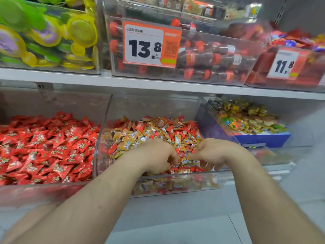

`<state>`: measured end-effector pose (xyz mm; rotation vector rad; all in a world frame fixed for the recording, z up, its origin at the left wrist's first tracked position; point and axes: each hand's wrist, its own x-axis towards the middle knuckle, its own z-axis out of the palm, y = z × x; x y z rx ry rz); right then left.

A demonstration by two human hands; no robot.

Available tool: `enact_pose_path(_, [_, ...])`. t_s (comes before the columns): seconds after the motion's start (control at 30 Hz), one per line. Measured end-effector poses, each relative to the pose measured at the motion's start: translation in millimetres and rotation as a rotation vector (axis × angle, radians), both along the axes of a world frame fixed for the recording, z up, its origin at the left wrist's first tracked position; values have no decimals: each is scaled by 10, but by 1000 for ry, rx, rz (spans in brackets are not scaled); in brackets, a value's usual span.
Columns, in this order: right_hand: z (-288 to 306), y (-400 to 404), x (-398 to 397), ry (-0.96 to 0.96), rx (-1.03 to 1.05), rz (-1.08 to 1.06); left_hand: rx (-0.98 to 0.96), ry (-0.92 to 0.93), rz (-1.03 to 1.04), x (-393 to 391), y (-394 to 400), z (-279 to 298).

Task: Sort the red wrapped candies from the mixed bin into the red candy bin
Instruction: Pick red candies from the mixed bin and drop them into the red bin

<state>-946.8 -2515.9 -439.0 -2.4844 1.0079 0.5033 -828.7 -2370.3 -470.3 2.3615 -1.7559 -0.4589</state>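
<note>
Both hands dig in the mixed bin (175, 184) — red candy bin (44, 192) just left.
Left hand (154, 157) and right hand (212, 154) curl among wrappers, grip unclear — two price tags (151, 44) above.

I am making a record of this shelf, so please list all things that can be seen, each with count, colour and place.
red candy bin: one, clear, full of red candies, lower shelf, left
mixed bin: one, clear, red and gold candies, lower middle
snack bin: one, blue base, lower right
green-yellow toy bin: one, upper left
bottle bin: one, clear, dark bottles with red caps, upper middle
price tags: two, orange-white, 13.8 and 11.8
left hand: in mixed bin
right hand: in mixed bin
</note>
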Motion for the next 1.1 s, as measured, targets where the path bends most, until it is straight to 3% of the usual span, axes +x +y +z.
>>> enact_pose_path(0.2, [-61,-51,8,155,-122,192,214,-9,-82,-66,-220,-38])
enact_pose_path(0.33, [-154,-43,82,215,-53,275,342,-50,-11,-97,-208,17])
enact_pose_path(0.67, [-395,-77,224,11,27,312,25,247,164,232,113,20])
enact_pose_path(0.8, [-342,-159,138,-204,276,108,-361,575,395,283,199,74])
enact_pose_path(0.9, [-276,-200,52,-382,471,-76,-600,1131,492,245,173,126])
enact_pose_path(1.0, [-241,-228,2,-527,589,-211,-664,1612,540,162,148,171])
enact_pose_path(1.1, [-217,-215,-18,-662,749,-355,-676,1946,542,129,146,172])
